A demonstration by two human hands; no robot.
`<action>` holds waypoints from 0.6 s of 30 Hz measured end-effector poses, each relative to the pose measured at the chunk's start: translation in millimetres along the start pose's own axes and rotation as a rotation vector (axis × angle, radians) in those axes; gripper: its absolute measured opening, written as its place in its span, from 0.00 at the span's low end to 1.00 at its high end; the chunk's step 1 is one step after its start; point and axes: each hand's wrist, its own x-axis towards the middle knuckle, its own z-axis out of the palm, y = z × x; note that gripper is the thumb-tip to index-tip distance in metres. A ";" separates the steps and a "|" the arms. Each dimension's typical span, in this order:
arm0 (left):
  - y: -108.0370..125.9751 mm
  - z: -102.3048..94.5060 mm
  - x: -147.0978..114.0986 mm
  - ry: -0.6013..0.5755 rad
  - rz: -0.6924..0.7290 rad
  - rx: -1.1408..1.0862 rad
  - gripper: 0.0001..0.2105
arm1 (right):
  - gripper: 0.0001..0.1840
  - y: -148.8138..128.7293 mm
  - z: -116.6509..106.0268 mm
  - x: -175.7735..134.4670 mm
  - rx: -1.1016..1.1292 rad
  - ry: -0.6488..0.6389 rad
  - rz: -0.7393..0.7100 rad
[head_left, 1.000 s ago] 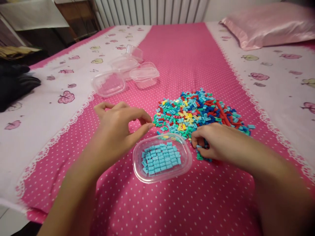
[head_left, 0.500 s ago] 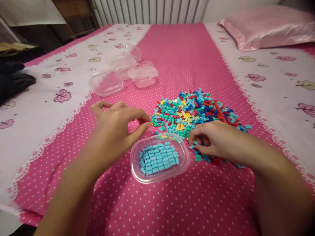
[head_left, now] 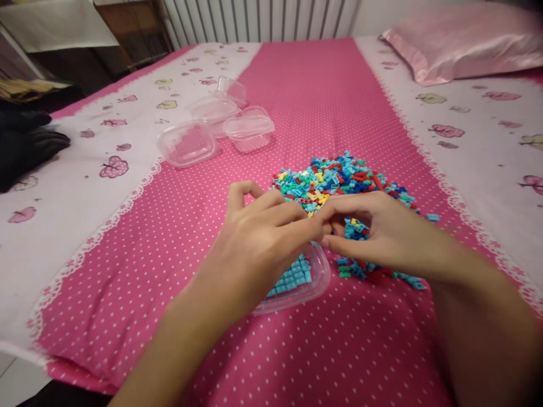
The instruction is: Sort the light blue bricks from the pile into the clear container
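Above the clear plastic container, my left hand reaches across with its thumb and index fingertip pinched together. My right hand meets it there, also in a pinch; the fingertips of both hands touch or nearly touch. Whatever lies between them is hidden, though a light-blue toy building brick showed at my right fingertips half a second ago. Light-blue bricks lie in neat rows inside the container, partly covered by my left hand. Just beyond and under my right hand spreads a heap of mixed small bricks.
Several clear empty containers and lids lie farther back on the left. Everything rests on a pink dotted bedspread. A pink pillow is at the far right, a black glove-like item at the left edge, a radiator behind.
My left hand has moved right, over the container, to my right fingertips. My right hand has risen slightly from the heap's near edge. The brick at its fingertips is now out of sight.
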 end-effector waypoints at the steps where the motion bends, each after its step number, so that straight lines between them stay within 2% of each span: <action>1: -0.1 -0.1 0.3 0.010 -0.008 0.013 0.07 | 0.05 -0.6 1.5 0.6 0.020 -0.006 0.002; 3: -2.9 -3.2 0.4 0.017 -0.023 0.017 0.07 | 0.06 -1.3 4.6 1.7 0.047 -0.033 0.006; 5: -9.7 -9.8 -1.5 -0.028 -0.030 0.001 0.07 | 0.06 -0.9 7.3 2.4 0.051 -0.057 0.019; 8: -24.4 -21.5 -10.4 -0.176 -0.048 0.000 0.11 | 0.06 1.5 9.4 2.8 0.032 -0.047 0.039; 11: -34.7 -28.5 -22.8 -0.320 -0.072 0.050 0.10 | 0.07 4.4 9.5 2.6 0.012 -0.023 0.050; 18: -19.5 -23.0 -25.4 -0.440 -0.175 0.290 0.14 | 0.05 7.1 9.5 3.0 0.006 0.001 0.030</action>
